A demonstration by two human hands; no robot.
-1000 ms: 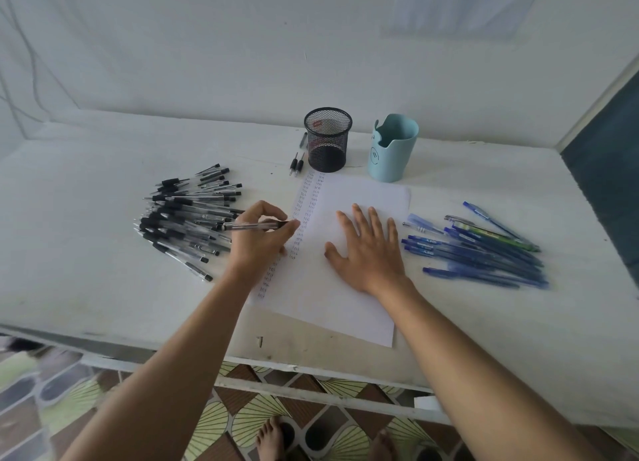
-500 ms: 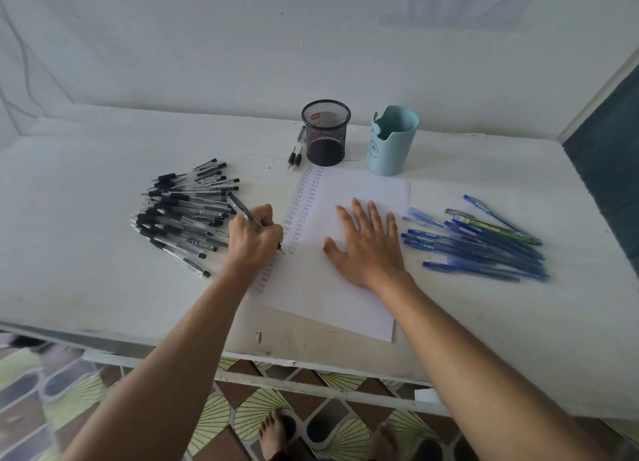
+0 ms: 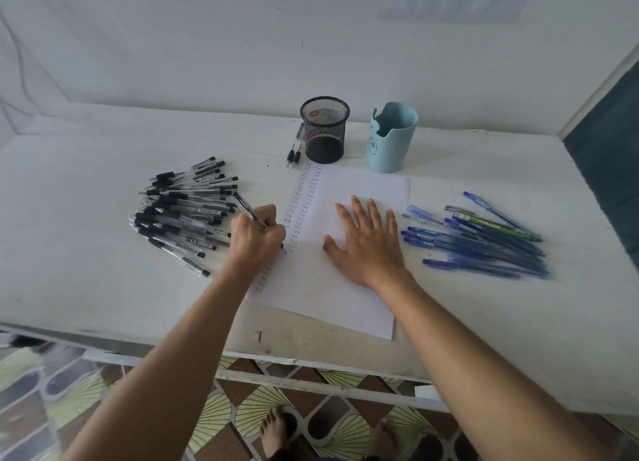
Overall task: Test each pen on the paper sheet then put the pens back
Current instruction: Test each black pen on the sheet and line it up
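While your left hand (image 3: 257, 241) is closed in a writing grip around a black pen (image 3: 249, 213), the pen's tip end is hidden beneath your fist at the left margin of the paper sheet (image 3: 349, 281), and its barrel slants up and back toward the pile on your left. Your right hand (image 3: 366, 241) lies flat on the middle of the sheet, palm down, fingers spread, holding nothing. The sheet rests on the white table (image 3: 86, 253), turned slightly askew, its near corner close to the table's front edge. Two columns of small handwritten marks (image 3: 304, 201) run down the sheet's left side; the lower end of the left column passes under your left wrist. Left of the sheet sits a heap of black pens (image 3: 183, 215), lying roughly parallel and overlapping. Right of the sheet lies a group of blue pens (image 3: 480, 243), fanned out, with one green-barrelled pen (image 3: 498, 224) among them. Behind the sheet stand a black mesh cup (image 3: 324, 130) and, just to its right, a light blue holder (image 3: 390, 139); both upright, apart from each other. Two or three loose pens (image 3: 294, 153) lie just left of the mesh cup.
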